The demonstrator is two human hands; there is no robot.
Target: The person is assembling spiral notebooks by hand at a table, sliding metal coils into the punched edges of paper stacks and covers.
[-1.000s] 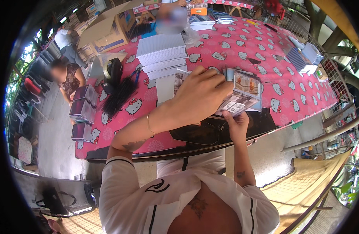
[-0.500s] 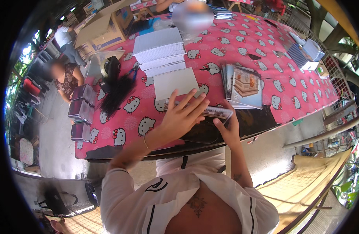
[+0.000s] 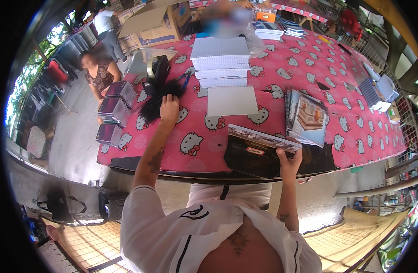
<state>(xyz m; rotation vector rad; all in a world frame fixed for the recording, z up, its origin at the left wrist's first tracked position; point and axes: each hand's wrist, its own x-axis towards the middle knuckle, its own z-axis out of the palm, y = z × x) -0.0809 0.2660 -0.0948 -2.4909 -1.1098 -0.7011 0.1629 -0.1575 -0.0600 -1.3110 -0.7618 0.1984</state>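
A person stood at a table [image 3: 304, 68] covered in a pink cartoon-cat cloth, seen from above. Their left hand [image 3: 169, 105] reached far out to a loose bundle of thin black strips [image 3: 158, 96], possibly binding combs, lying at the table's left side; the fingers rested on the bundle, but whether they had closed around any strips could not be told. Their right hand [image 3: 289, 163] was clamped on the lower right corner of a notebook stack [image 3: 262, 138], held tilted at the near table edge above a dark pad [image 3: 256, 160]. Just beyond lay a blank white sheet [image 3: 231, 100], and behind it a tall pile of white lined paper [image 3: 221, 61]. More covered notebooks [image 3: 306, 117] lay to the right. Likely risks: held by one corner only, the stack could fan open or slip off the edge; the springy strips could tangle and scatter toward the table's left edge when pulled.
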